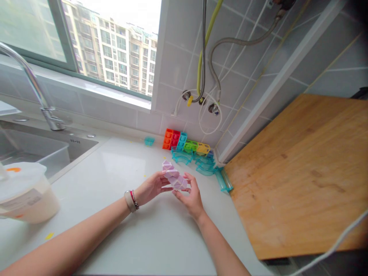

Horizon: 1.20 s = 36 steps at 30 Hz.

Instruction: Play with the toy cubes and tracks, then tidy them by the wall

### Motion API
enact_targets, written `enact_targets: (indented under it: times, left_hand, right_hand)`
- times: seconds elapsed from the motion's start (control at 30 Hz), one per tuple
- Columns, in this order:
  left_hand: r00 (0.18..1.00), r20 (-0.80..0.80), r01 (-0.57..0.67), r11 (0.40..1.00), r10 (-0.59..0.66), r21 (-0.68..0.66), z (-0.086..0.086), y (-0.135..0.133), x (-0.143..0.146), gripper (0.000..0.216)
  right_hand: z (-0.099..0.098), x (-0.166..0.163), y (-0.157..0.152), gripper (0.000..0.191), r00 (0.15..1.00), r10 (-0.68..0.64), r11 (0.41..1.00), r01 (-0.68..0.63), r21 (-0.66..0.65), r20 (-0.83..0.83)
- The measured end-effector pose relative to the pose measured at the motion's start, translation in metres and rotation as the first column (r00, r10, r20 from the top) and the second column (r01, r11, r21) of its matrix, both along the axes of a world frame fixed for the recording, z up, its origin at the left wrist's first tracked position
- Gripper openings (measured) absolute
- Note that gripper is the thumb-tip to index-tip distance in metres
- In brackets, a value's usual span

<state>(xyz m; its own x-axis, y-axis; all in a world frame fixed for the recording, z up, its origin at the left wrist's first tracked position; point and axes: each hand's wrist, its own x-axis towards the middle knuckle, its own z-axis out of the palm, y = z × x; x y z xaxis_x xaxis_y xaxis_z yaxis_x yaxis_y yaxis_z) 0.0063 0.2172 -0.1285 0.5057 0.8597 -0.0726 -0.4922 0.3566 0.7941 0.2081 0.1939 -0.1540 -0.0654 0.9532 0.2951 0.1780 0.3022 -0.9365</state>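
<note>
A pale purple faceted toy piece (174, 176), made of several angular blocks in a slanting row, is held above the white countertop (123, 234). My left hand (152, 187) grips it from the left side, fingers closed against its edge. On the lower right end, my right hand (191, 195) holds it between thumb and fingers. Beyond the hands, colourful toy blocks stand against the wall: orange and red ones (171, 139), a blue one (181, 141), a green one (190, 145) and a yellow one (202, 148). Clear teal curved track pieces (205, 165) lie in front of them.
At the left are a sink (83, 147), a chrome faucet (37, 84) and a white lidded tub (28, 195). A wooden board (304, 176) leans along the right. A small teal piece (149, 141) sits near the wall, below hanging hoses (201, 53).
</note>
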Motion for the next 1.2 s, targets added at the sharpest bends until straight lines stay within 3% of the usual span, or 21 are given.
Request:
enact_targets:
  times: [0.1, 0.17, 0.33, 0.43, 0.63, 0.83, 0.97, 1.1, 1.2]
  left_hand:
    - [1.0, 0.009, 0.028, 1.0, -0.028, -0.012, 0.0, 0.001, -0.002, 0.044]
    - [0.999, 0.005, 0.047, 0.999, -0.047, 0.005, 0.001, 0.001, -0.003, 0.045]
    - [0.996, 0.007, 0.084, 0.996, -0.084, 0.002, 0.004, -0.001, -0.001, 0.047]
    - [0.998, -0.029, 0.064, 0.998, -0.063, 0.008, 0.006, -0.004, 0.001, 0.048]
    - [0.989, -0.138, 0.071, 0.993, -0.058, 0.094, 0.005, -0.005, 0.001, 0.049]
    - [0.994, -0.103, 0.024, 0.999, -0.02, 0.033, -0.008, -0.002, 0.0, 0.038]
    - [0.994, -0.071, -0.078, 0.997, 0.08, 0.021, -0.008, -0.005, 0.007, 0.031]
    - [0.992, -0.06, -0.108, 0.994, 0.108, 0.002, -0.004, -0.007, 0.011, 0.041]
    - [0.983, -0.103, -0.147, 0.987, 0.152, 0.059, -0.004, -0.006, 0.012, 0.046]
  right_hand:
    - [-0.003, 0.003, 0.004, 0.071, 0.976, 0.112, 0.971, -0.147, -0.187, -0.187]
    - [-0.003, 0.004, 0.006, 0.067, 0.952, 0.119, 0.953, -0.189, -0.237, -0.282]
    - [0.003, 0.002, 0.003, 0.051, 0.942, 0.144, 0.922, -0.24, -0.305, -0.304]
    - [0.008, 0.001, 0.0, 0.049, 0.927, 0.205, 0.891, -0.31, -0.333, -0.316]
    - [0.014, 0.0, -0.002, 0.047, 0.901, 0.187, 0.861, -0.342, -0.377, -0.392]
    - [0.015, 0.005, 0.0, 0.041, 0.853, 0.112, 0.824, -0.367, -0.433, -0.51]
    - [0.016, 0.005, -0.001, 0.041, 0.835, 0.094, 0.818, -0.376, -0.436, -0.543]
    - [0.016, 0.002, -0.003, 0.046, 0.83, 0.088, 0.816, -0.377, -0.438, -0.551]
    - [0.016, 0.002, -0.003, 0.049, 0.841, 0.091, 0.807, -0.376, -0.456, -0.533]
